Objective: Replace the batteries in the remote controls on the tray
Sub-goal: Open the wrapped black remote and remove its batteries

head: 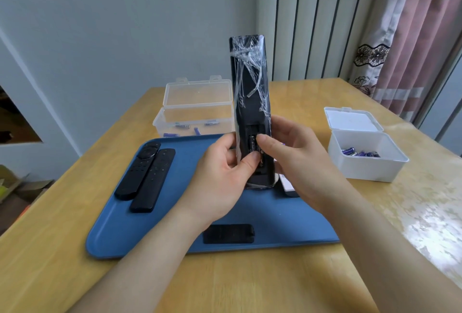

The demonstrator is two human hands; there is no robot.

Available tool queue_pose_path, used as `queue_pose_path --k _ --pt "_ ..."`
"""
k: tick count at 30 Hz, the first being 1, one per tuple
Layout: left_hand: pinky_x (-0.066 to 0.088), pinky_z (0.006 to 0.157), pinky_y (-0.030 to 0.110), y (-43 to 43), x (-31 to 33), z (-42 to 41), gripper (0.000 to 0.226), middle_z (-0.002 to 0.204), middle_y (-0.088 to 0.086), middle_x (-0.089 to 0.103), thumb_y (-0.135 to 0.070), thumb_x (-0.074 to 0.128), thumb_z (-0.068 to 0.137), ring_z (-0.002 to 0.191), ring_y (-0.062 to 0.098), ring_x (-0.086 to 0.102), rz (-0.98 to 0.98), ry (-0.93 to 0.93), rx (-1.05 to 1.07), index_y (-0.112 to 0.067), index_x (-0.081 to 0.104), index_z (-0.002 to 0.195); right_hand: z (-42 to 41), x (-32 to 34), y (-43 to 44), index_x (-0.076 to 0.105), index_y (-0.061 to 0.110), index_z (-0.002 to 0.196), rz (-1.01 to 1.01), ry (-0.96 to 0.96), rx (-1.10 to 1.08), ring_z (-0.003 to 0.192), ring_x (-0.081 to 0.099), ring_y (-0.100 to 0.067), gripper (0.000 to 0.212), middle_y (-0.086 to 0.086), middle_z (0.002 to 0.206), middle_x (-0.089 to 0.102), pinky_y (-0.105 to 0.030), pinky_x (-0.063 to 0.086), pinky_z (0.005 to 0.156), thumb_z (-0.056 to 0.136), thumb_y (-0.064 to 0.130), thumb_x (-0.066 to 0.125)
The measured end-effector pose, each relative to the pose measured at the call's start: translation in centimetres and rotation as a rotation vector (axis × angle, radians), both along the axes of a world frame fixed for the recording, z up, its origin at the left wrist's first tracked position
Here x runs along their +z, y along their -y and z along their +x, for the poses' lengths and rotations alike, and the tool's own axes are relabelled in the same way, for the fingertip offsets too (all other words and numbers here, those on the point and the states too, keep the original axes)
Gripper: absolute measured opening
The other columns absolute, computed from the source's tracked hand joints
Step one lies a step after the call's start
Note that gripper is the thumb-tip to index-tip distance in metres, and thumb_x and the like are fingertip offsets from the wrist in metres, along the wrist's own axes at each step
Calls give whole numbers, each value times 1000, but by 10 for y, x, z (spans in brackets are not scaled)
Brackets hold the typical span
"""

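Note:
A long black remote (250, 87) wrapped in torn clear film stands upright above the blue tray (120, 232), its back facing me with the battery bay uncovered. My left hand (222, 175) grips its lower left edge, thumb on the bay. My right hand (295, 157) curls round its right side, thumb pressing into the bay. Two black remotes (145, 175) lie side by side on the tray's left. A black battery cover (228, 234) lies near the tray's front edge. A white remote (287, 185) peeks out behind my right hand.
A clear open box (195, 112) with a few purple batteries stands behind the tray. A white open box (362, 152) with several purple batteries sits at the right on the wooden table (225, 287). A wall is behind, a curtain at the far right.

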State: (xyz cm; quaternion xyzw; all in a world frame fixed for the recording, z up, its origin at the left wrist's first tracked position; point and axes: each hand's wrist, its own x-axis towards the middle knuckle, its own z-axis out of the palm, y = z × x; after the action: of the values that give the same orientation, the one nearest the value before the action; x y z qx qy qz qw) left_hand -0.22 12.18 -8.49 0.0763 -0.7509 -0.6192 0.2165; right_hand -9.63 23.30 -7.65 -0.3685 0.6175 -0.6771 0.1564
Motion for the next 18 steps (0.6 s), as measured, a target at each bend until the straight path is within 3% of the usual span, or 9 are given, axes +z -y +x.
queue_pose_path --k 4,10,14,18 --pt "53 91 49 2 -3 -1 24 95 -4 76 -26 57 92 92 19 71 -148 17 30 -29 59 115 3 -5 6 60 15 125 39 -64 -59 109 66 -16 32 0 116 71 -43 52 97 99 3 46" --pt "52 93 48 3 -4 -1 29 97 -3 76 -26 56 89 95 17 71 -134 26 28 -27 59 118 -2 -2 -2 65 22 120 57 78 67 102 70 -19 30 -2 111 73 -41 58 84 100 5 48" --pt "53 91 46 4 -5 0 33 98 -9 75 -27 57 85 93 15 71 -206 21 55 -28 58 118 -1 -4 -1 67 18 119 28 72 -9 103 70 -18 30 2 111 74 -44 57 89 97 2 53" --pt "55 90 43 2 -1 0 28 98 -2 76 -13 59 95 93 16 72 -137 -22 31 -24 58 121 3 -3 2 65 20 122 4 91 -40 100 71 -20 29 1 109 74 -49 57 88 97 8 58"
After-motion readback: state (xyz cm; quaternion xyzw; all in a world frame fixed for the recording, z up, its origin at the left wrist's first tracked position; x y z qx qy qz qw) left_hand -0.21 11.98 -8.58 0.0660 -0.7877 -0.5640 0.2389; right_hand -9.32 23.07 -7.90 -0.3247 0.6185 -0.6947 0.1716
